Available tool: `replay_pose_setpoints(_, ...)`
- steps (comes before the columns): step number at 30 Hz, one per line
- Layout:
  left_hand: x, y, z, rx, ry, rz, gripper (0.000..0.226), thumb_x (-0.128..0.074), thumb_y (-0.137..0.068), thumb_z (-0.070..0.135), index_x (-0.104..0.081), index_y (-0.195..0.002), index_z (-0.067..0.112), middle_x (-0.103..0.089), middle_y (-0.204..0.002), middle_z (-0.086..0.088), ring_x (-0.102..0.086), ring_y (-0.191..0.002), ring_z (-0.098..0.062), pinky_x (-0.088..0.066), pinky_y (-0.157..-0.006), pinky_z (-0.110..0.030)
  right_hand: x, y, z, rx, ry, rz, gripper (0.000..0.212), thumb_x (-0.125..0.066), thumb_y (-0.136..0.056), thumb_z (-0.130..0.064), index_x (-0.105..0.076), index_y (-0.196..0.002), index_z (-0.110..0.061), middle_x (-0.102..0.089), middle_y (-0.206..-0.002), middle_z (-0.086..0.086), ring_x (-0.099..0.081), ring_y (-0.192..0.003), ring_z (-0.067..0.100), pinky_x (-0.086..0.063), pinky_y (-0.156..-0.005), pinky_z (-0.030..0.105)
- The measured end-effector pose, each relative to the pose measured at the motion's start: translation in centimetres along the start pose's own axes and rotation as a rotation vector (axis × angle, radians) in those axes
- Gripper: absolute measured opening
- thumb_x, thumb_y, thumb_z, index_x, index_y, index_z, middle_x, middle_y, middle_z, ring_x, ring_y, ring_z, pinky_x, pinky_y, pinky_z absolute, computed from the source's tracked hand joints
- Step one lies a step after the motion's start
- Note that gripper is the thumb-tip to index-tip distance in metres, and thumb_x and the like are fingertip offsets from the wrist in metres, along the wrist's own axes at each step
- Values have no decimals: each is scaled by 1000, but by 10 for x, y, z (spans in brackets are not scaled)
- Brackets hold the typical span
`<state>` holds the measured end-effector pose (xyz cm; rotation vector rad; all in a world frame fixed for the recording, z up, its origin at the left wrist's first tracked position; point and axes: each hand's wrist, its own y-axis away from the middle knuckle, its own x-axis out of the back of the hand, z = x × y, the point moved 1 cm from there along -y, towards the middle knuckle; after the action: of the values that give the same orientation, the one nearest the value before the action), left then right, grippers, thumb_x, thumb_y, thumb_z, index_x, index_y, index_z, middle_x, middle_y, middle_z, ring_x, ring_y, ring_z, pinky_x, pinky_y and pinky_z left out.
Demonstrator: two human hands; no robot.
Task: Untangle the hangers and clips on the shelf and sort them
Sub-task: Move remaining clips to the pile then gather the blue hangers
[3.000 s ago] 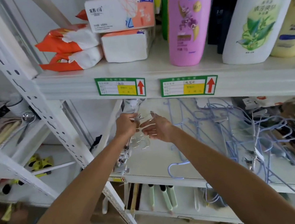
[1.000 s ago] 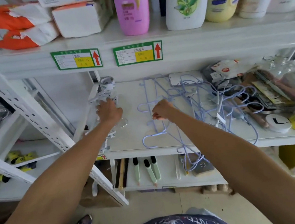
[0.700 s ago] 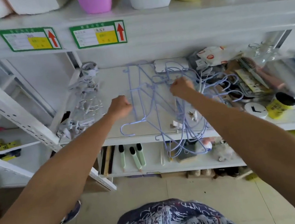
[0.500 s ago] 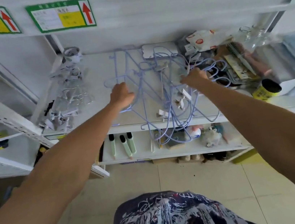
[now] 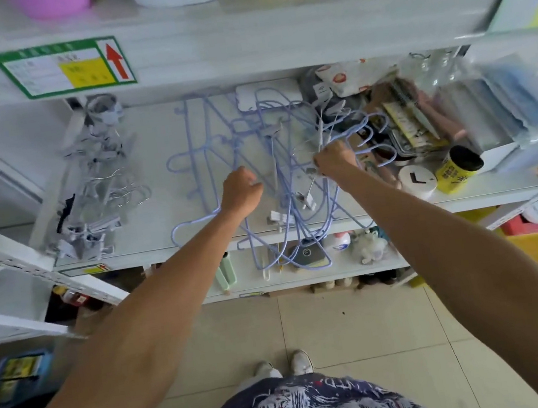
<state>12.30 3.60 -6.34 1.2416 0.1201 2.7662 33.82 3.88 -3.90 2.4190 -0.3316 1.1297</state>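
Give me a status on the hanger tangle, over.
Left hand and right hand both gripping the blue hangers. Hangers tangled, some dangling over the shelf edge. Grey clips piled apart at left. Yellow can and clutter crowd the right.

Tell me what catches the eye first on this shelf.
A tangle of lilac wire hangers sprawls across the middle of the shelf, some loops hanging over its front edge, with the left hand and right hand gripping wires in it. A heap of grey clips lies at the shelf's left end.
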Motion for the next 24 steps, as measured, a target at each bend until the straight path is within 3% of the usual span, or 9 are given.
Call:
replay_pose_setpoints(2,-2,-1,-3,26,40,-8,14,-62,-82,9,-68,-93,3,-71,-102,-18,-63,-102,-33,-48,-87,-34,-1,-1,-2,33,-64,30,19,-50,-93,-19,-62,-104,-9,-56,-97,10,-53,-88,25,-44,-70,29)
replay_pose_setpoints(4,-3,-5,-7,50,62,-9,19,-64,-82,12,-69,-98,3,-72,-102,-14,-64,-104,-30,-46,-86,-29,1,2,-9,53,-168,74,18,-49,-93,-14,-61,-104,-6,-58,-86,6,-55,-74,23,-42,-52,23)
replay_pose_setpoints(7,-1,-8,-14,94,118,-22,21,-66,-82,18,-72,-100,9,-74,-102,-8,-65,-104,-25,-45,-85,-24,-4,9,-18,61,-290,105,10,-51,-92,-15,-58,-96,-11,-60,-76,1,-55,-61,15,-42,-47,22)
replay_pose_setpoints(10,3,-11,-15,94,227,-44,19,-67,-81,23,-73,-95,12,-75,-98,-8,-68,-98,-23,-48,-83,-25,-14,13,-20,68,-446,35,10,-58,-87,-22,-59,-76,-22,-64,-76,10,-61,-66,28,-44,-53,32)
replay_pose_setpoints(12,10,-13,-12,106,409,-79,17,-68,-77,29,-72,-86,16,-74,-84,-6,-71,-84,-21,-50,-76,-29,-18,25,-27,78,-589,-36,24,-61,-90,-18,-54,-67,-23,-56,-61,5,-62,-62,27,-42,-52,30)
replay_pose_setpoints(15,25,-9,4,238,920,-227,19,-65,-85,31,-64,-89,13,-67,-74,-4,-66,-62,-15,-45,-62,-27,-26,51,-38,123,-754,-150,22,-58,-96,-7,-51,-75,-11,-50,-58,4,-57,-61,20,-39,-51,25)
replay_pose_setpoints(19,37,-11,2,303,1176,-71,19,-58,-98,26,-63,-96,7,-74,-75,-4,-72,-64,-14,-55,-57,-27,-45,76,-54,109,-892,-271,17,-58,-96,-10,-54,-79,-12,-60,-69,8,-61,-54,11,-47,-55,24)
replay_pose_setpoints(22,60,-9,-15,393,1127,103,16,-61,-93,21,-59,-79,13,-62,-57,-2,-60,-44,-11,-39,-46,-23,-62,95,-68,49,-1072,-367,19,-56,-97,-11,-54,-78,-14,-61,-69,6,-59,-58,13,-46,-58,27)
replay_pose_setpoints(24,79,-6,-33,494,1310,155,21,-57,-91,26,-50,-74,16,-46,-58,-3,-48,-41,-16,-30,-46,-23,-75,105,-78,-43,-1283,-455,22,-53,-94,-6,-51,-74,-15,-55,-66,5,-54,-56,14,-43,-57,26)
